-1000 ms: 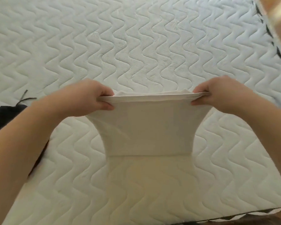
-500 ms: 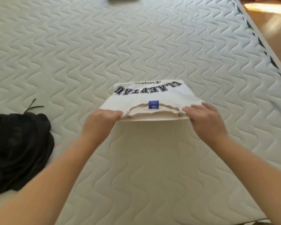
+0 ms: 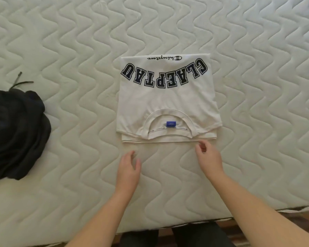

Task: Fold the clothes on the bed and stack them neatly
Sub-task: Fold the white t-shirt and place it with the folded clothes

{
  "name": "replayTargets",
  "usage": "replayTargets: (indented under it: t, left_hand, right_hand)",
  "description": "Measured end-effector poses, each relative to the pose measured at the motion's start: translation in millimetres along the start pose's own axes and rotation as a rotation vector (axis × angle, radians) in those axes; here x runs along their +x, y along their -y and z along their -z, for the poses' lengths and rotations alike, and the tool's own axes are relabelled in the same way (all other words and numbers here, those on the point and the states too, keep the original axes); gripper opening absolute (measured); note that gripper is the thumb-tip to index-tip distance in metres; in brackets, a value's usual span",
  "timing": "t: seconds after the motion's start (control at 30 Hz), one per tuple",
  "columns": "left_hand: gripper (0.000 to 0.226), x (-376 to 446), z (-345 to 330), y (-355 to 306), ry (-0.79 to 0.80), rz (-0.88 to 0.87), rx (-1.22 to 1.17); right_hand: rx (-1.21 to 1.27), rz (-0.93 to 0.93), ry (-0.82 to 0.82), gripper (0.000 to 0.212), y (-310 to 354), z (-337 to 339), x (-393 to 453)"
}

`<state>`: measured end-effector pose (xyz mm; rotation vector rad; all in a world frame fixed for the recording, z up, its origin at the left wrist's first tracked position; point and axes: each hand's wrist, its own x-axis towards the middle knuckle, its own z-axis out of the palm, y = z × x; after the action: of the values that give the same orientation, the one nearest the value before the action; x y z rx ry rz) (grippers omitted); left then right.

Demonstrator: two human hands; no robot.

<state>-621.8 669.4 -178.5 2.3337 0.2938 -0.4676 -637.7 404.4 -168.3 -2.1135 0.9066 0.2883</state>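
The white T-shirt (image 3: 168, 98) lay folded into a compact rectangle on the quilted mattress (image 3: 78, 41), collar toward the person and the printed lettering reading upside down from the head view, which suits a fold made by bringing the far half back over toward the body. Its near edge showed several layers not quite flush, the lower layers peeking out below the collar (a small unevenness, likely worth squaring if the stack is to look neat). Both hands hovered just short of that near edge and held nothing: the left hand (image 3: 129, 168) was relaxed with fingers loosely spread, apart from the cloth, while the right hand (image 3: 210, 157) sat closer, its fingers loosely curled, fingertips just beside the edge; whether they brushed it could not be told. That placement read as a release with the fold done. The dark garment (image 3: 16, 136) sat bunched in a heap well to the left, a drawstring trailing from it, apparently not yet folded. Bare mattress lay all around the shirt, plenty on the far side and between the two garments, so the dark piece could probably be spread there; the bed's near edge ran close below the forearms, leaving less room toward the body
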Motion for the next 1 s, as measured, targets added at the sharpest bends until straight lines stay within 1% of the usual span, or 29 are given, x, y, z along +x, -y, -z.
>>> replayTargets:
  t: [0.07, 0.1, 0.13, 0.17, 0.2, 0.27, 0.33, 0.4, 0.47, 0.53, 0.6, 0.67, 0.73, 0.83, 0.87, 0.93, 1.0]
  left_hand:
    - [0.042, 13.4, 0.7, -18.4, -0.104, 0.357, -0.353]
    - [0.047, 23.9, 1.2, -27.6, -0.134, 0.492, -0.539]
    - [0.053, 36.0, 1.6, -34.7, -0.160, 0.586, -0.681]
    - [0.059, 48.8, 2.2, -40.4, -0.189, 0.647, -0.745]
    - [0.063, 61.9, 3.3, -44.5, -0.209, 0.694, -0.753]
    - [0.065, 83.7, 6.0, -45.9, -0.213, 0.752, -0.750]
    - [0.068, 97.8, 7.4, -43.7, -0.159, 0.779, -0.730]
    - [0.070, 103.1, 6.9, -44.1, -0.108, 0.782, -0.658]
    - [0.055, 103.7, 3.1, -43.7, -0.133, 0.728, -0.647]
    - [0.034, 101.0, -0.1, -44.5, -0.170, 0.659, -0.711]
    - [0.025, 95.9, -2.3, -45.3, -0.159, 0.601, -0.791]
    - [0.025, 91.8, -4.4, -47.0, -0.138, 0.597, -0.853]
    - [0.025, 89.9, -5.0, -47.4, -0.124, 0.606, -0.861]
    - [0.019, 88.4, -0.2, -47.7, -0.103, 0.603, -0.827]
    - [0.019, 87.6, 1.6, -48.0, -0.098, 0.607, -0.817]
    - [0.017, 83.2, 3.1, -48.9, -0.087, 0.618, -0.804]
    - [0.018, 72.1, -0.5, -51.7, -0.054, 0.647, -0.815]
  right_hand:
    - [0.402, -0.309, 0.030, 0.028, 12.1, -7.3, 7.3]
    - [0.610, -0.435, 0.025, 0.026, 18.7, -10.9, 13.7]
    - [0.781, -0.546, 0.012, 0.023, 25.7, -13.2, 19.6]
    - [0.900, -0.646, -0.007, 0.022, 30.7, -15.3, 26.2]
    - [0.972, -0.728, -0.026, 0.022, 34.3, -17.4, 32.8]
    - [0.982, -0.819, -0.043, 0.023, 36.5, -21.5, 41.8]
    - [0.860, -0.854, -0.076, 0.029, 36.9, -25.2, 45.0]
    - [0.747, -0.841, -0.163, 0.036, 34.7, -28.4, 45.9]
    - [0.715, -0.803, -0.200, 0.039, 33.9, -30.8, 45.9]
    - [0.760, -0.827, -0.198, 0.037, 35.0, -31.6, 47.8]
    - [0.805, -0.883, -0.156, 0.039, 35.0, -32.0, 51.9]
    - [0.865, -0.924, -0.074, 0.035, 37.8, -31.5, 55.0]
    - [0.901, -0.942, -0.043, 0.035, 39.0, -30.5, 57.0]
    - [0.885, -0.928, -0.036, 0.051, 34.5, -28.6, 57.8]
    - [0.877, -0.915, -0.031, 0.052, 32.1, -28.1, 57.0]
    - [0.836, -0.850, -0.034, 0.038, 26.3, -25.5, 54.0]
    - [0.801, -0.758, -0.081, 0.022, 19.5, -20.2, 50.9]
